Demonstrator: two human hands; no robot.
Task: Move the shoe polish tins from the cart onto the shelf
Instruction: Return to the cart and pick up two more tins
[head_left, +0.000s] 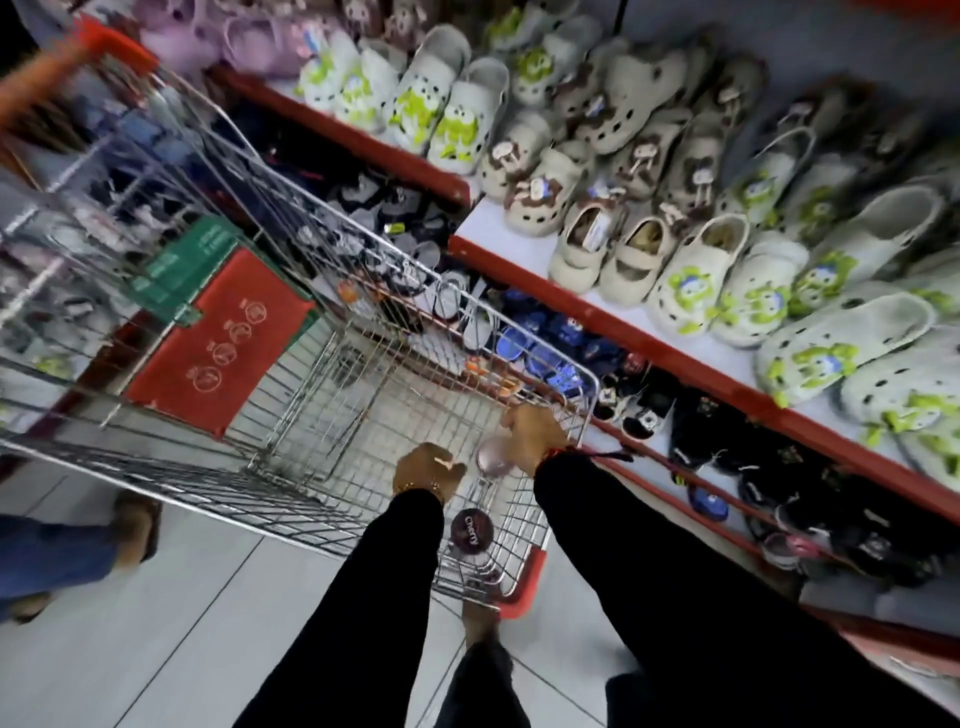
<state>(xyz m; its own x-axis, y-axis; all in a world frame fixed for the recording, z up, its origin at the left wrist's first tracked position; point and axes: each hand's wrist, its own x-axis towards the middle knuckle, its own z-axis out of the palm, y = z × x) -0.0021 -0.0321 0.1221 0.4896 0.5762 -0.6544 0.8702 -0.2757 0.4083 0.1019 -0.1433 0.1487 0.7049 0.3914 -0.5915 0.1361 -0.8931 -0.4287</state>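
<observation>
Now | both hands in cart (291, 374) | tin (471, 528) beneath left hand (427, 468) | right hand (532, 434) grips pale tin (492, 455)

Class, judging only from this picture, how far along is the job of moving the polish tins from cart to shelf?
Done: no tins can be made out on the shelf, which shows only clogs. In hand: both hands are down in the cart; the right hand is at a pinkish tin, the left hand close beside it. Left: the dark "Cherry" tin lies in the cart.

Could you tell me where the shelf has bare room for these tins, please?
One bare white patch on the shelf, between its red front edge and the beige clogs. Rightward, clogs crowd it to the edge. The lower shelf looks packed with dark shoes.
</observation>
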